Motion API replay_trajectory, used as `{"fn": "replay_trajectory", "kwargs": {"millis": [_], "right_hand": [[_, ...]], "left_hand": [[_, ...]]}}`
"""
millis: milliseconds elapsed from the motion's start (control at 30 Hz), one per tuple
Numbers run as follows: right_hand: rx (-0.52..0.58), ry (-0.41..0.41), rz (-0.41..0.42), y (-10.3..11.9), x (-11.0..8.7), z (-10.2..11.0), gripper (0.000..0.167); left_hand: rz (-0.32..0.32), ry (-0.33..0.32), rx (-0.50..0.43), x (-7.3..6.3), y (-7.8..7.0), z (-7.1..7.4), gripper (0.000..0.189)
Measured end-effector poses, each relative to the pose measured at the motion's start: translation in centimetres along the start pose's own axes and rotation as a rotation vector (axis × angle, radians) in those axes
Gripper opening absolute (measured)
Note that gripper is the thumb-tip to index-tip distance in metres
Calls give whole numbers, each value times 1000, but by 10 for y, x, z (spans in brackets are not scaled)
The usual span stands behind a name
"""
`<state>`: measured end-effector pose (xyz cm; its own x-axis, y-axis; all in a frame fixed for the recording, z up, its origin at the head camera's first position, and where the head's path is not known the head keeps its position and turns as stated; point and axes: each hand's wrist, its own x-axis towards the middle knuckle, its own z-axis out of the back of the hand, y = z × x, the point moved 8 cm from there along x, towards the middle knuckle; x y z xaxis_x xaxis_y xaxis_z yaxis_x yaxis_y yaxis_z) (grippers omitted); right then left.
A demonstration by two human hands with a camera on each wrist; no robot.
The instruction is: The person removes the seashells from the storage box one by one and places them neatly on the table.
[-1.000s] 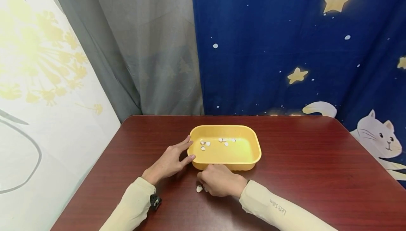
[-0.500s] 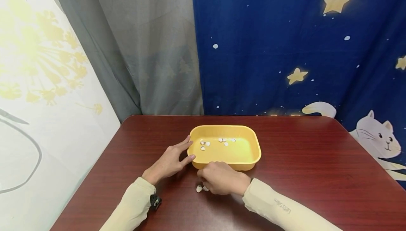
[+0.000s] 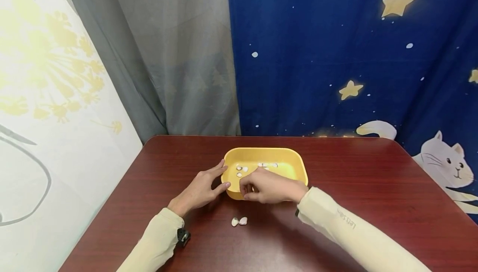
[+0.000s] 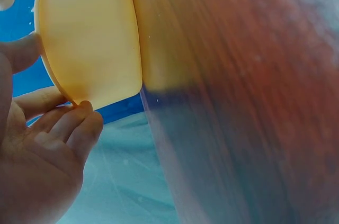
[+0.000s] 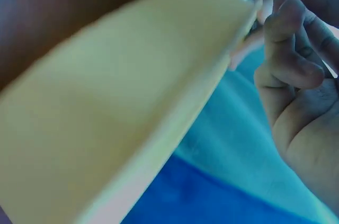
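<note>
A yellow plastic tub (image 3: 284, 180) stands on the table, with several small white shell-like pieces (image 3: 239, 175) lying inside it. My left hand (image 3: 201, 189) rests at the tub's left end, thumb and fingers spread against the rim. The left wrist view shows the thumb (image 4: 24, 52) at the rim and the other fingers against the tub's wall. My right hand (image 3: 267, 187) is over the tub's near rim, fingers bent downward. Bent fingers also show in the right wrist view; I cannot tell whether they hold a piece. Two similar pieces (image 3: 234, 222) lie on the table in front.
The dark red-brown wooden table (image 3: 354, 205) extends around the tub. Behind it hang a grey curtain (image 3: 194, 56) and a blue curtain (image 3: 298, 56) with stars and a cat. A white patterned panel (image 3: 67, 147) is at the left.
My right hand has risen from the table in front and moved forward over the tub's near rim, uncovering the second piece on the table. My left hand has stayed at the tub.
</note>
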<state>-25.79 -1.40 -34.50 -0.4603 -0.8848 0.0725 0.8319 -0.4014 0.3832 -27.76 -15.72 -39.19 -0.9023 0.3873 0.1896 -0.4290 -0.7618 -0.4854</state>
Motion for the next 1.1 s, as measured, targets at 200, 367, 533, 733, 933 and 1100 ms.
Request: {"fn": "replay_trajectory", "kwargs": {"millis": [200, 367, 533, 733, 933, 1100], "right_hand": [[-15, -16, -44, -21, 5, 38, 11], [-26, -43, -86, -36, 13, 63, 9], [-18, -7, -134, -50, 27, 63, 9], [-49, 74, -194, -68, 51, 40, 8], [-118, 131, -257, -86, 69, 18, 10], [-185, 136, -298, -96, 76, 2, 9]], "left_hand": [[11, 10, -8, 1, 1, -1, 62], [11, 17, -12, 2, 1, 0, 62], [16, 20, -13, 1, 1, 0, 62], [7, 10, -5, -1, 2, 0, 62], [1, 10, -12, -2, 0, 0, 63], [1, 7, -11, -2, 0, 0, 63]]}}
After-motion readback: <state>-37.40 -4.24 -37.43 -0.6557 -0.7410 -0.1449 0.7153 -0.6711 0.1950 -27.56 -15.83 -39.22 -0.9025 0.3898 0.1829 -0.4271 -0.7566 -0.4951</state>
